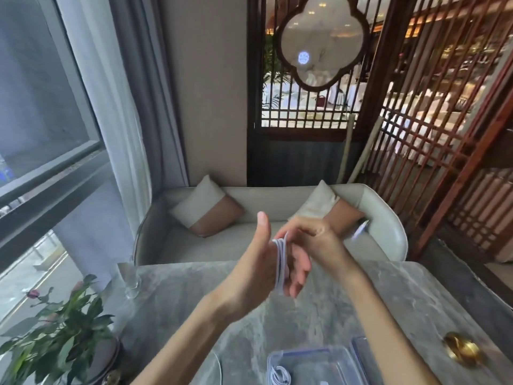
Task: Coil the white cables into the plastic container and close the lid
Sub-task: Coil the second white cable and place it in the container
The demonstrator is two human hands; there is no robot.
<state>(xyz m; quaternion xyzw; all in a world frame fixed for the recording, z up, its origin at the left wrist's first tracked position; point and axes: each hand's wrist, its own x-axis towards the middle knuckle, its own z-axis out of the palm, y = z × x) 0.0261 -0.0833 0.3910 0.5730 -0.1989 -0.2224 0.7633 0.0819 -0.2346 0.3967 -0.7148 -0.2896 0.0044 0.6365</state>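
- Head view: our left hand (255, 269) is raised over the table (319, 309), thumb up. Its fingers (299, 269) are straight and pressed together, serving, we judge, as a form for the white cable (280, 263), which is looped around them in several turns.
- Our right hand (315, 238) sits just behind the top of the loops with its fingers bent toward them, probably guiding the strand. Blur hides whether they pinch it. A blurred free end (359, 232) trails past that wrist.
- The plastic container (337, 354) lies open near us with another coiled cable (280, 375) inside. What looks like its lid (359, 350) lies just beside it, so closing is not yet done.
- The table is grey marble and bears a glass (131, 280), a plant (61, 332) and a gold object (460, 352). Beyond are a pale sofa (277, 201), a window (41, 107) and a lattice screen (433, 112).
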